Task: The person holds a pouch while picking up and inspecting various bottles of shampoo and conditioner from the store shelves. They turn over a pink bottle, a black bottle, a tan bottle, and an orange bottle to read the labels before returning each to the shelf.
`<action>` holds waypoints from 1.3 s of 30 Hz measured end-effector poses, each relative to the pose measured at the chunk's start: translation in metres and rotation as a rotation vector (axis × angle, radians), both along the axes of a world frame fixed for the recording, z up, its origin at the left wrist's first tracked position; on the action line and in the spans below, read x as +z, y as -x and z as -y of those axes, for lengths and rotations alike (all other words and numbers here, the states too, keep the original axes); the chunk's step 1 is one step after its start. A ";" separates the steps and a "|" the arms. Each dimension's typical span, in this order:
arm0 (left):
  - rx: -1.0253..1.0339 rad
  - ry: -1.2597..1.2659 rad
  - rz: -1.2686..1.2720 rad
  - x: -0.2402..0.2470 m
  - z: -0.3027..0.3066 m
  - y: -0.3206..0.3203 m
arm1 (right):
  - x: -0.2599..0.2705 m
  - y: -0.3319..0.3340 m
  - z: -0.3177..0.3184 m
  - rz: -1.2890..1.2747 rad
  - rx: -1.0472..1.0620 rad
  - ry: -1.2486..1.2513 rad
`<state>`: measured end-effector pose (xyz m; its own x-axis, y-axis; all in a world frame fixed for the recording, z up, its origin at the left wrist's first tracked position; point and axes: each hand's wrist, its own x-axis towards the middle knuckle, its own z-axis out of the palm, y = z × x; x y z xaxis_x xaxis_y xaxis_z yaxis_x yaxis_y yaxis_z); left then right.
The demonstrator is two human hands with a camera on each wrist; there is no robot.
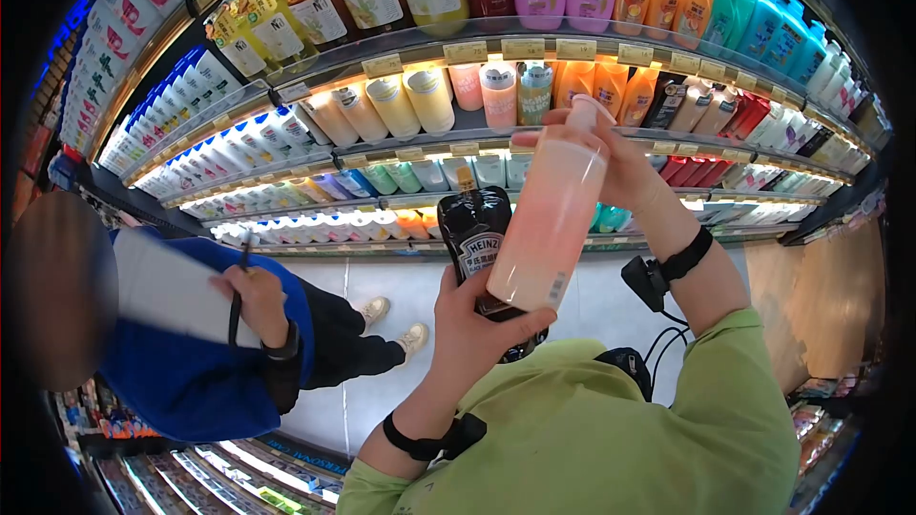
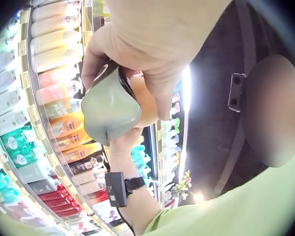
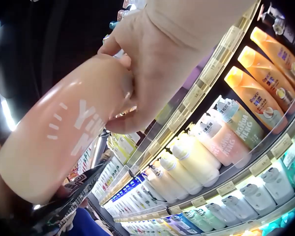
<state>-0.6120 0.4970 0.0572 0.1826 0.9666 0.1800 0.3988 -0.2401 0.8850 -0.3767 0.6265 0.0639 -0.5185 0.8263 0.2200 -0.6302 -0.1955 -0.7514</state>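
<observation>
1. The shelf point(image 1: 429, 55) is the largest thing; it stands in front of the wearer and carries many rows of goods.
2. A person in blue clothes point(image 1: 200, 381) stands at the left side and holds a pale sheet point(image 1: 172, 286), well apart from the work.
3. The pink bottle point(image 1: 549, 219) is in the air before the shelf, held between the wearer's two hands. Its long axis is slanted: in the head view the top points up and to the right, towards the shelf, and the base points down and to the left, towards the wearer. Both hands touch it, so neither is nearer.
4. The black pouch point(image 1: 482, 248) is just at the left of the bottle, which partly covers it. Its top points up, towards the shelf.
5. The left hand point(image 1: 477, 324) holds the pouch with bent fingers, while its thumb lies against the bottle near the base.
6. The right hand point(image 1: 625, 162) has its fingers curled round the neck of the bottle. From these fingers, the bottle's body goes down and to the left.
7. The pale pump point(image 1: 587, 114) rises above the right fingers; where its nozzle points, I cannot tell.
</observation>
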 end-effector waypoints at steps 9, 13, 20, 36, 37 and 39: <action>-0.049 0.392 0.499 0.013 -0.012 0.001 | -0.055 0.001 0.003 -0.044 -0.104 0.458; -0.096 0.293 0.397 0.014 -0.014 0.005 | -0.047 0.010 0.014 -0.139 -0.068 0.631; -0.054 0.277 0.400 0.028 -0.006 -0.002 | -0.037 0.015 0.024 -0.098 -0.036 0.625; -0.034 -0.029 0.121 0.029 0.004 -0.013 | -0.029 0.007 0.026 0.144 0.099 0.724; -0.034 -0.034 0.123 0.028 0.002 -0.012 | -0.025 0.009 0.028 0.097 0.077 0.744; -0.009 -0.152 0.074 0.023 -0.003 -0.009 | -0.036 0.011 0.027 0.013 -0.021 0.671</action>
